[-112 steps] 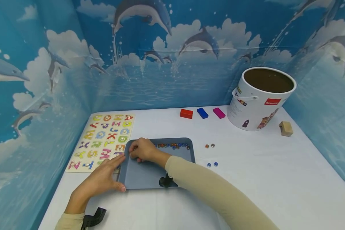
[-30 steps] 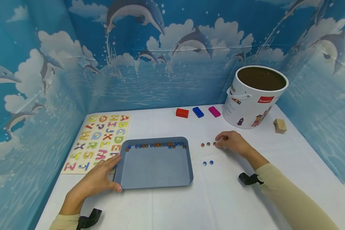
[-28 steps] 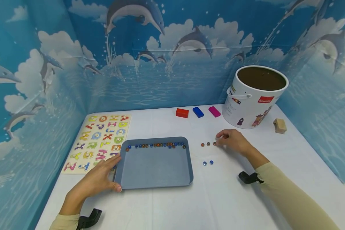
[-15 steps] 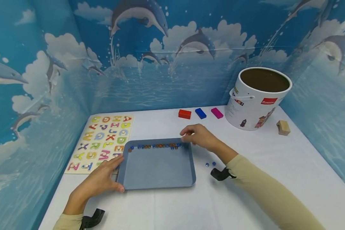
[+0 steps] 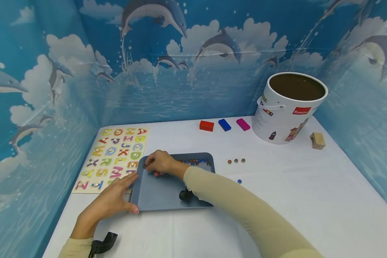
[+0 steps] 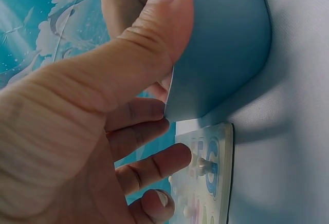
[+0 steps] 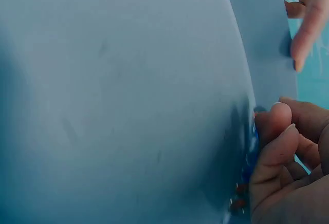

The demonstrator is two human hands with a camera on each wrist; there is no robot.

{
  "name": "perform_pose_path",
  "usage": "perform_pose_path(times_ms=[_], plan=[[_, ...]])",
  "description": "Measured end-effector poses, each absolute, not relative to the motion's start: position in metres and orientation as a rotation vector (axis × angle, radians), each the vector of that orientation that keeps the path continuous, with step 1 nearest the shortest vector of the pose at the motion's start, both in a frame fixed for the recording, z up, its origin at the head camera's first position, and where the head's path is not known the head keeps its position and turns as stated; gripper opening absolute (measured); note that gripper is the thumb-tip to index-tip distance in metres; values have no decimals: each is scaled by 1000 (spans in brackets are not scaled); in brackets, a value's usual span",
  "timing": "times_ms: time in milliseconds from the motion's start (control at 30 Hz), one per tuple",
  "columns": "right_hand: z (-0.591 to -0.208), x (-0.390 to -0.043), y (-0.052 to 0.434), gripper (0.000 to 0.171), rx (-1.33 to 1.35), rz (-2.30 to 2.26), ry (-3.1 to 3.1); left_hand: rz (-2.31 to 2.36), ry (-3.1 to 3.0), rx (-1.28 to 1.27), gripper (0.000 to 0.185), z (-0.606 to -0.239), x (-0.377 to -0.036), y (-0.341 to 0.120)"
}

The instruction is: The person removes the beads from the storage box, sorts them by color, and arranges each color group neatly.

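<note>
My left hand [image 5: 111, 202] rests against the near-left corner of a shallow grey-blue tray [image 5: 167, 193], thumb at the front wall and the other fingers along the left side. In the left wrist view its fingers [image 6: 139, 131] are spread at the tray's edge. Across the tray reaches my right hand [image 5: 161, 163], its curled fingers down in the far-left corner, right at an orange marble [image 5: 145, 166]. Seen from the right wrist, thumb and fingertip [image 7: 280, 118] are close together beside blue and orange marbles [image 7: 249, 157]; whether a marble is pinched I cannot tell.
More marbles [image 5: 200, 161] line the tray's far wall. Right of it, three marbles [image 5: 236, 161] form a row, with a blue marble [image 5: 239, 181] nearer. Under the tray's left side lies an alphabet board [image 5: 116, 154]. Red, blue and pink blocks [image 5: 224, 124], a white bucket [image 5: 288, 107] and a wooden block [image 5: 317, 141] stand behind.
A third marble now lies in the far row on the table. My right hand has let go there and swept left over the tray into its far-left corner. The left hand stays put.
</note>
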State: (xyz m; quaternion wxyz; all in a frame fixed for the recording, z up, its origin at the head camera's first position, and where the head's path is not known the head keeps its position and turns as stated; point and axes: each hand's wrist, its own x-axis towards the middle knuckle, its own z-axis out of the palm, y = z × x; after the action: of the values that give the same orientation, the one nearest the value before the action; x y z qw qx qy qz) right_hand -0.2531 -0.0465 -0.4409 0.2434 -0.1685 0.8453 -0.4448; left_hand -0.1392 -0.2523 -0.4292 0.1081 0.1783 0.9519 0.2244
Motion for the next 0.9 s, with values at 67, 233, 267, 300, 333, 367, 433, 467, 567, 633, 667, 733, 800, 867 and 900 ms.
perform_pose_path(times_ms=[67, 233, 267, 300, 333, 367, 433, 467, 567, 633, 667, 733, 800, 867, 900], plan=[[-443, -252, -55, 9, -449, -1200, 2330, 664, 2803, 528, 116, -428, -139, -252], [-446, -249, -68, 5, -490, -1106, 2462, 664, 2807, 520, 116, -426, -139, -253], [-446, -248, -70, 3, -503, -1074, 2494, 667, 2806, 517, 116, -426, -139, -253], [-447, -247, -72, 3, -513, -1042, 2519, 669, 2804, 516, 116, -427, -139, -254], [-447, -247, -73, 6, -524, -1004, 2546, 672, 2801, 514, 116, -427, -139, -254], [-448, -246, -75, 9, -533, -960, 2574, 677, 2799, 515, 116, -428, -139, -254], [-449, -244, -77, 15, -547, -889, 2619, 686, 2794, 514, 117, -429, -139, -255], [-450, -243, -77, 17, -549, -863, 2634, 689, 2793, 517, 117, -430, -139, -255], [-451, -242, -77, 18, -552, -838, 2655, 700, 2792, 523, 117, -432, -139, -255], [-451, -242, -76, 17, -571, -860, 2643, 699, 2795, 521, 117, -432, -139, -255], [-450, -241, -74, 15, -581, -882, 2631, 699, 2797, 520, 117, -433, -139, -255], [-448, -241, -68, 12, -611, -935, 2611, 704, 2793, 514, 117, -433, -139, -255], [-441, -238, -55, 7, -627, -1033, 2555, 705, 2788, 505, 117, -433, -139, -254], [-432, -233, -36, 4, -634, -1152, 2481, 700, 2786, 504, 118, -432, -139, -253], [-426, -230, -23, 5, -636, -1207, 2438, 696, 2786, 503, 118, -431, -139, -252]])
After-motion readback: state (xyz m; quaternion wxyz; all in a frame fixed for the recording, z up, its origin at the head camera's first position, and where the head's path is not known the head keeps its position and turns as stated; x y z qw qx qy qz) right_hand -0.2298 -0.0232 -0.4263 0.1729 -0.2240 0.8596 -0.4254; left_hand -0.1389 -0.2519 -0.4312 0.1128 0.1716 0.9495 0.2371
